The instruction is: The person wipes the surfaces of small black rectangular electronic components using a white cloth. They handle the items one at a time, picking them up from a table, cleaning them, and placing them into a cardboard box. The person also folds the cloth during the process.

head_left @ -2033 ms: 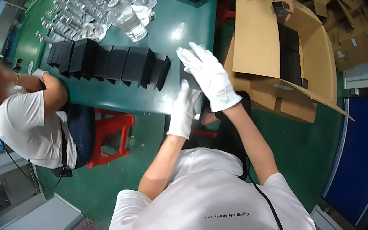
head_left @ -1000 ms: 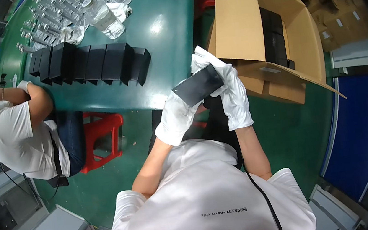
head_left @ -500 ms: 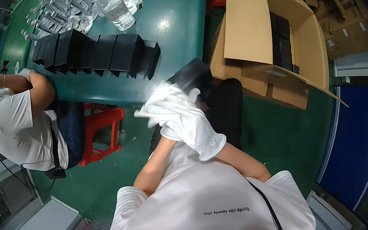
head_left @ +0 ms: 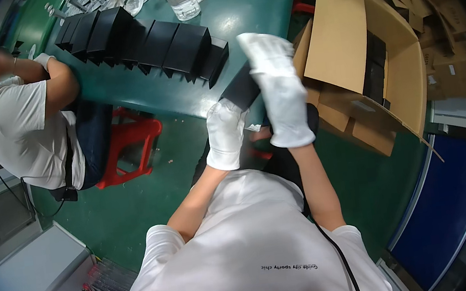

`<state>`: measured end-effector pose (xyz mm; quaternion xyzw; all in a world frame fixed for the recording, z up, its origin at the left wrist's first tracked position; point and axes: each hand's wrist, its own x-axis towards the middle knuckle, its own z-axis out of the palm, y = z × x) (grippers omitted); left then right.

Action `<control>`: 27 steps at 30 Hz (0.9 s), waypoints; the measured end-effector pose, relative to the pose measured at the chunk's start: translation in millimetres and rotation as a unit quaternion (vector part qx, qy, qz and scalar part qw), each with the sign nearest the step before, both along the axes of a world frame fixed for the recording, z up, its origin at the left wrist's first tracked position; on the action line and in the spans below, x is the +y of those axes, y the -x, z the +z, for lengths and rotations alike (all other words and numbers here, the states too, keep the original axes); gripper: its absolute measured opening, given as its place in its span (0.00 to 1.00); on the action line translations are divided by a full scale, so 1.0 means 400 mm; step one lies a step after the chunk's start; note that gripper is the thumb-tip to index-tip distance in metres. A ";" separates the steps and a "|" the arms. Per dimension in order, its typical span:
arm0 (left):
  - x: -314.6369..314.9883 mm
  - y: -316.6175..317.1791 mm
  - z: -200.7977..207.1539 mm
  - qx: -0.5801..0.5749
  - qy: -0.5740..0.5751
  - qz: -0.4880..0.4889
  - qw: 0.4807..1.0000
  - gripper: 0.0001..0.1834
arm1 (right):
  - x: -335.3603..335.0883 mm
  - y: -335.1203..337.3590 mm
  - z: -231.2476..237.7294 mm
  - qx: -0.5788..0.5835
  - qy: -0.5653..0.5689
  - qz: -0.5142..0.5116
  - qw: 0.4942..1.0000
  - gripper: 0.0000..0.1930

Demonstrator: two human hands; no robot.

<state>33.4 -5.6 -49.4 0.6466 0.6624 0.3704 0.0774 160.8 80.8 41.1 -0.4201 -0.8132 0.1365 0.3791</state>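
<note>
A black box [head_left: 240, 89] is tilted over the near edge of the green table. My left hand [head_left: 224, 133], in a white glove, grips its near end, fingers curled against it. My right hand [head_left: 279, 84], also white-gloved, lies along the box's right side and reaches up past its far end. Its fingers are blurred, so whether they grip the box or a white cloth cannot be made out. A small white scrap [head_left: 253, 128] shows below the box, between my wrists.
Several black boxes [head_left: 154, 44] stand in a row on the green table [head_left: 240, 11], near a clear jar [head_left: 181, 0]. An open carton [head_left: 336, 39] holding black boxes stands at right. A co-worker [head_left: 28, 135] sits at left by a red stool [head_left: 128, 144].
My hands were crossed in one white bundle near the box; now they are apart. The right hand has moved up and right, and the left grips the near end. The view has shifted slightly.
</note>
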 end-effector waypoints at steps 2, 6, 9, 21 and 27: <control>-0.010 0.004 -0.034 0.030 0.042 0.015 0.999 0.13 | 0.009 0.061 -0.059 -0.127 -0.121 0.046 0.984 0.24; -0.014 -0.020 -0.035 -0.296 -0.022 0.047 0.954 0.19 | -0.095 0.067 -0.079 -0.007 0.058 0.136 0.989 0.22; -0.034 0.010 0.002 -0.290 -0.015 -0.033 0.956 0.19 | -0.171 0.001 -0.025 0.071 0.089 0.174 0.978 0.18; 0.008 -0.021 0.155 -0.201 0.021 -0.005 0.979 0.13 | -0.068 -0.176 -0.013 0.251 0.222 -0.114 0.935 0.21; 0.012 -0.018 0.077 -0.233 -0.047 -0.016 0.971 0.13 | -0.065 0.058 0.018 -0.061 0.003 0.013 0.998 0.21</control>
